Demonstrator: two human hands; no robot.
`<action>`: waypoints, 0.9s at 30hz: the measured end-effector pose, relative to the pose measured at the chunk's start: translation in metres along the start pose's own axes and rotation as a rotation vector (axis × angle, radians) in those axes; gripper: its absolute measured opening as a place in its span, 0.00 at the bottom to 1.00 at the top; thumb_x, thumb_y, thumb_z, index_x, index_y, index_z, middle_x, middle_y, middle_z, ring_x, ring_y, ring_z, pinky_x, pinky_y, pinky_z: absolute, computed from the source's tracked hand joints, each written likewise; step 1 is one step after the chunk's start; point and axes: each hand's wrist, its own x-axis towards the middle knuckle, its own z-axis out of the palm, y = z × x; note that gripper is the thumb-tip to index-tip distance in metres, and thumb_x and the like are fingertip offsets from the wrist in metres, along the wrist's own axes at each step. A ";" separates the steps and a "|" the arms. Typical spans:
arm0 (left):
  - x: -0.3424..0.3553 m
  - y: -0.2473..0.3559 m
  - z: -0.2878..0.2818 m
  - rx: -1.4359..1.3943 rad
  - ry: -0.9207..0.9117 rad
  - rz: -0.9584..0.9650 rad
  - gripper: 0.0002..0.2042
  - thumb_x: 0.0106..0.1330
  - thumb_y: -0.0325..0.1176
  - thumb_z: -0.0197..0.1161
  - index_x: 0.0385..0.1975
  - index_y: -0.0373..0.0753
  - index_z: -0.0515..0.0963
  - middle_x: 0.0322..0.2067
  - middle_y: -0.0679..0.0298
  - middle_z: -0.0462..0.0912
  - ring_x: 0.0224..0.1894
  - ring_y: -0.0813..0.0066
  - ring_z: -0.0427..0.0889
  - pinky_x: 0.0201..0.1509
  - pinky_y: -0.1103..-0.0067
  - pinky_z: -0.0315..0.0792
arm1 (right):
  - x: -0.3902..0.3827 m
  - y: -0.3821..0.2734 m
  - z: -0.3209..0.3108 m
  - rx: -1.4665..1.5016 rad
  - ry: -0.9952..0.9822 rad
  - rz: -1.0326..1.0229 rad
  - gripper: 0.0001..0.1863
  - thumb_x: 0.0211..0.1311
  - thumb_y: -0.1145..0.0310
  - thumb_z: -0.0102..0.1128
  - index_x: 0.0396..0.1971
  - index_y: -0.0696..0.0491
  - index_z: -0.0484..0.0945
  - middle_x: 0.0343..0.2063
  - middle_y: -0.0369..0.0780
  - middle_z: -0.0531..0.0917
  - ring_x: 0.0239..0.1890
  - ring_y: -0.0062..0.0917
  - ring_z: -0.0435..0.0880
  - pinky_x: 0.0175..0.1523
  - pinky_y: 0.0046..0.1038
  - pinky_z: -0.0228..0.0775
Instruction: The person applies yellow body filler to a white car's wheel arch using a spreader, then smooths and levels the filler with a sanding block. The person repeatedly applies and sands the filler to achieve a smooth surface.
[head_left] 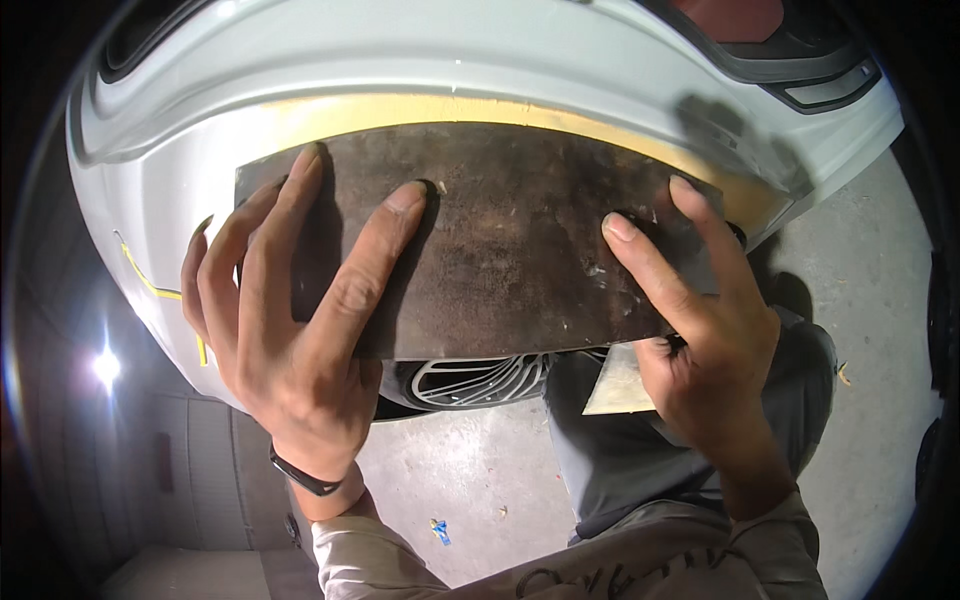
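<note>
A wide, dark, stained flexible sheet (480, 240) lies bent over a white car's body panel (370, 50). Along its far edge shows a band of smooth yellow filler (420, 106). My left hand (300, 350) holds the sheet's left end, with thumb and forefinger on its face and other fingers at the left edge. At the right end my right hand (710, 340) grips it, thumb and forefinger on top, the remaining fingers mostly hidden. Below the right palm sticks out a pale, filler-smeared flat piece (620, 382); whether those hidden fingers hold it I cannot tell.
Below the sheet appears a car wheel (480, 382). My grey-trousered leg (640, 470) is close to it. Yellow tape strips (150, 282) mark the panel's left side. A blue-and-yellow scrap (440, 531) lies on the concrete floor (470, 470). A bright lamp (106, 369) shines at left.
</note>
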 end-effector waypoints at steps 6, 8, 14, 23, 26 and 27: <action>-0.034 0.032 -0.005 0.073 -0.077 -0.239 0.20 0.61 0.36 0.75 0.53 0.69 0.89 0.56 0.69 0.90 0.62 0.67 0.85 0.78 0.58 0.66 | 0.001 0.006 -0.010 0.028 -0.063 -0.036 0.44 0.33 0.87 0.60 0.58 0.42 0.88 0.66 0.50 0.78 0.54 0.43 0.90 0.51 0.32 0.87; -0.043 0.040 -0.003 0.094 -0.069 -0.264 0.21 0.59 0.41 0.77 0.53 0.74 0.88 0.57 0.71 0.88 0.61 0.67 0.84 0.81 0.54 0.59 | 0.000 0.007 -0.011 0.049 -0.055 -0.051 0.43 0.33 0.87 0.60 0.57 0.40 0.89 0.66 0.50 0.78 0.53 0.41 0.90 0.47 0.31 0.88; -0.068 0.061 -0.013 0.111 -0.148 -0.317 0.19 0.63 0.36 0.74 0.53 0.66 0.89 0.58 0.69 0.88 0.62 0.67 0.83 0.85 0.56 0.53 | -0.015 0.011 -0.009 -0.121 -0.210 -0.098 0.42 0.37 0.85 0.64 0.57 0.36 0.90 0.67 0.49 0.77 0.48 0.35 0.91 0.35 0.26 0.85; -0.034 0.035 -0.007 0.173 -0.046 -0.089 0.23 0.61 0.47 0.74 0.57 0.80 0.84 0.65 0.71 0.82 0.68 0.59 0.76 0.85 0.45 0.45 | -0.025 0.021 0.004 -0.031 0.062 -0.021 0.45 0.37 0.86 0.66 0.62 0.34 0.86 0.69 0.47 0.76 0.34 0.30 0.90 0.29 0.26 0.82; -0.020 0.026 0.005 0.170 0.035 -0.020 0.25 0.59 0.46 0.75 0.57 0.79 0.84 0.66 0.73 0.80 0.68 0.59 0.75 0.84 0.45 0.46 | -0.017 0.028 0.016 0.007 0.271 -0.067 0.48 0.34 0.89 0.66 0.62 0.34 0.86 0.68 0.46 0.77 0.27 0.28 0.88 0.25 0.24 0.80; -0.016 0.023 0.008 0.152 0.017 -0.019 0.27 0.56 0.44 0.77 0.58 0.80 0.84 0.66 0.73 0.80 0.68 0.60 0.75 0.84 0.44 0.47 | -0.016 0.029 0.020 0.014 0.276 -0.053 0.48 0.34 0.89 0.65 0.62 0.34 0.86 0.68 0.46 0.77 0.27 0.28 0.87 0.25 0.25 0.80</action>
